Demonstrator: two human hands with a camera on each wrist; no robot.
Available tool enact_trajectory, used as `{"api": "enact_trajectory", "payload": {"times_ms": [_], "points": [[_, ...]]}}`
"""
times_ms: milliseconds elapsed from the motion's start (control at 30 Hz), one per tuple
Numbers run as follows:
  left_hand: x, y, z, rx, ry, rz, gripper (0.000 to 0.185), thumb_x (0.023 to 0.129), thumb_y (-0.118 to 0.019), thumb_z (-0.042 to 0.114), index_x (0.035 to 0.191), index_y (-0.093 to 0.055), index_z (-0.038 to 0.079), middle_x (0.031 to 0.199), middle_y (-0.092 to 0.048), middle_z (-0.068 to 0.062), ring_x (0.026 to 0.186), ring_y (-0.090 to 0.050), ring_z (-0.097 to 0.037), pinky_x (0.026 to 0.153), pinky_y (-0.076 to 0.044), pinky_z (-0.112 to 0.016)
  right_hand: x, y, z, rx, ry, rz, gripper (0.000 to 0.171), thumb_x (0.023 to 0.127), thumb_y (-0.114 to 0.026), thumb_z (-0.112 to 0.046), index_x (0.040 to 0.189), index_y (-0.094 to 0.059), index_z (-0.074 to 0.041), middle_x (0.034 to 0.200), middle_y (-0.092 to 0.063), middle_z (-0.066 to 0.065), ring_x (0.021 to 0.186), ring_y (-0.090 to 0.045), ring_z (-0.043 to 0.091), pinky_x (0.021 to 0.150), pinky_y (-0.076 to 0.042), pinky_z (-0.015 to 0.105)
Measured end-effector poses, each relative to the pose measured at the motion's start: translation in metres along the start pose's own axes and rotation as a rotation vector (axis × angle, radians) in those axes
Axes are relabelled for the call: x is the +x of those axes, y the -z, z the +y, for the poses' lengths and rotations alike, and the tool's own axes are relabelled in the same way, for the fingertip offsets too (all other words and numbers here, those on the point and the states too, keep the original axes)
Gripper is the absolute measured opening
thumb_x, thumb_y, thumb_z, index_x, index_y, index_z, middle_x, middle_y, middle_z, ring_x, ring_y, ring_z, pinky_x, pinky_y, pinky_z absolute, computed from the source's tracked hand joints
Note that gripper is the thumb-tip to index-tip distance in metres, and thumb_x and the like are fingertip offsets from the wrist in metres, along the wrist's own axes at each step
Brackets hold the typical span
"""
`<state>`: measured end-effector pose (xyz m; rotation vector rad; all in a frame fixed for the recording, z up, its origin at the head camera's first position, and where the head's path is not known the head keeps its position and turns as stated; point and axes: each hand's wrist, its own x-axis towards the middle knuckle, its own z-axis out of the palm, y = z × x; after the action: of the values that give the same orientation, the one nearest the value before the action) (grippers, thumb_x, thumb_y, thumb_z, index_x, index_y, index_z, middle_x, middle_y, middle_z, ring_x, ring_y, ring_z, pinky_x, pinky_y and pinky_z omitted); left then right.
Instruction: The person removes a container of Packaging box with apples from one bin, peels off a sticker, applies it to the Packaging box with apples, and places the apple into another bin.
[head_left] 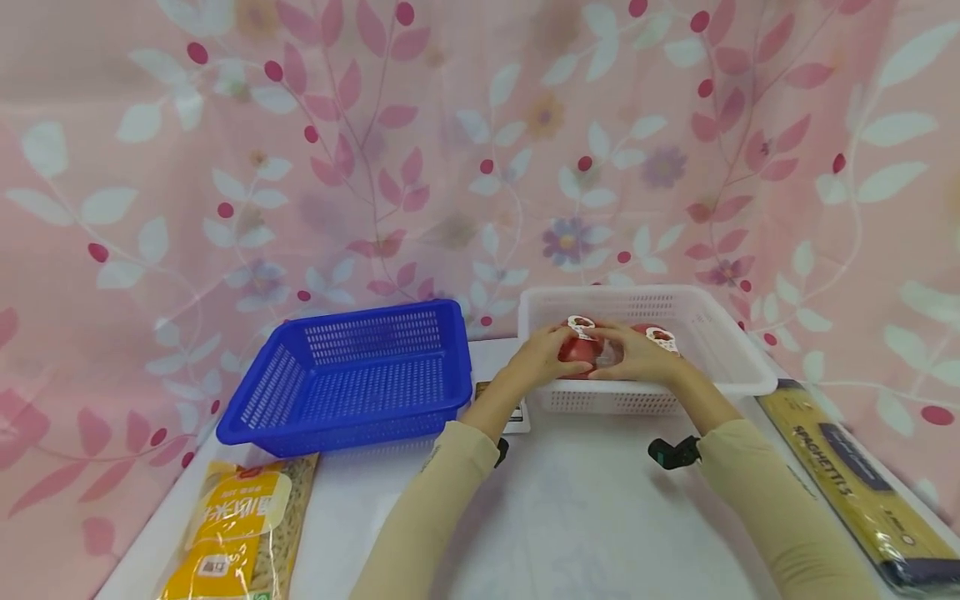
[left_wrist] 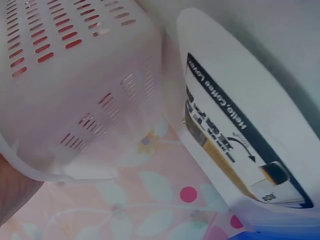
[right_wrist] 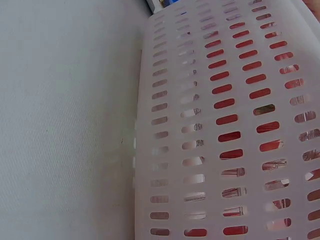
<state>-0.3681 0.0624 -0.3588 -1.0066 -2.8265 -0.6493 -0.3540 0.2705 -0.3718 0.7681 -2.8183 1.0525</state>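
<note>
both hands on a red packet in the white basket

nearest on the desk (head_left: 585,517) lie a yellow pasta bag (head_left: 232,533) at the left and a spaghetti packet (head_left: 862,492) at the right; a coffee sachet (left_wrist: 235,145) lies flat just beside the white basket (head_left: 720,333); inside the basket the left hand (head_left: 540,357) and right hand (head_left: 637,354) curl round a red packet (head_left: 579,350) from either side, holding it between them; the blue basket (head_left: 352,375) stands left; a floral curtain (head_left: 450,150) hangs behind.
</note>
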Motion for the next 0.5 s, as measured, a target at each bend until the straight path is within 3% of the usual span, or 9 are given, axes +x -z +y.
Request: {"api": "enact_trajectory", "payload": {"times_ms": [233,500], "points": [[0.006,-0.001,0.007,0.061,0.046,-0.128,0.055,0.082,-0.064,0.042,0.127,-0.049,0.015,0.125,-0.052,-0.008,0.109,-0.049,-0.021,0.086,-0.046,-0.036,0.001,-0.001,0.004,-0.104,-0.027,-0.063,0.076,0.075,-0.071,-0.044,0.137,-0.042,-0.012,0.146,-0.025,0.016,0.131,-0.024,0.039,0.096,-0.027,0.063],[0.008,-0.004,0.012,0.107,0.065,-0.161,0.052,0.084,-0.063,0.038,0.127,-0.049,0.011,0.116,-0.057,-0.008,0.106,-0.053,-0.021,0.086,-0.046,-0.034,0.004,-0.002,0.007,-0.167,-0.015,-0.074,0.075,0.075,-0.071,-0.042,0.137,-0.042,-0.013,0.146,-0.024,0.017,0.130,-0.024,0.041,0.096,-0.026,0.064]]}}
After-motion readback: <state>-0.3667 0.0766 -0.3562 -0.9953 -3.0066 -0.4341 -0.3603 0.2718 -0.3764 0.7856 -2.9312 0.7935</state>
